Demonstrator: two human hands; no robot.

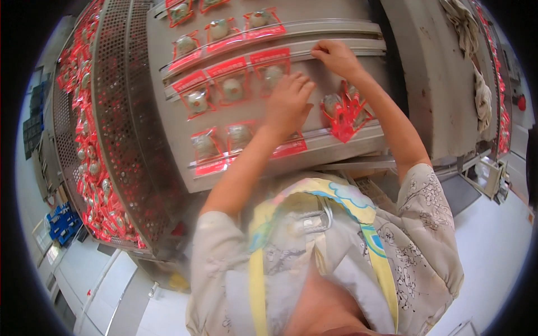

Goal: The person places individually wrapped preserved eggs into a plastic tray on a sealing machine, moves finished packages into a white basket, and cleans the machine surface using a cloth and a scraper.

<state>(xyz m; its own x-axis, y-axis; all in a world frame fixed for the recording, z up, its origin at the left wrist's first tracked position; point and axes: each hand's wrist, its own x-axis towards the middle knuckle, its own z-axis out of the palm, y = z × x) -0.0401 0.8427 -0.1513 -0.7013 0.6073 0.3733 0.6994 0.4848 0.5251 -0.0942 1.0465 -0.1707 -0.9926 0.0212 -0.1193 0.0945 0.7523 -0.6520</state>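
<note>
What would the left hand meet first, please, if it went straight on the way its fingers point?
Probably the red packet just past the left hand; its fingertips seem almost on that packet's lower edge, though depth is hard to judge.

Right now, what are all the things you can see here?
Red packets with a pale egg-shaped thing inside: about ten, in rows on the grey conveyor.
Packet bunch: several, red, by the right forearm.
Grey conveyor: one, with rails, ahead.
Perforated metal belt: one, grey, left.
Loose packets: many, red, far left.
Cloth: one, dirty white, upper right.
Blue crates: a few, lower left.
Apron: one, yellow-trimmed.
Left hand: flat on a packet.
Right hand: fingertips on the rail.
</note>
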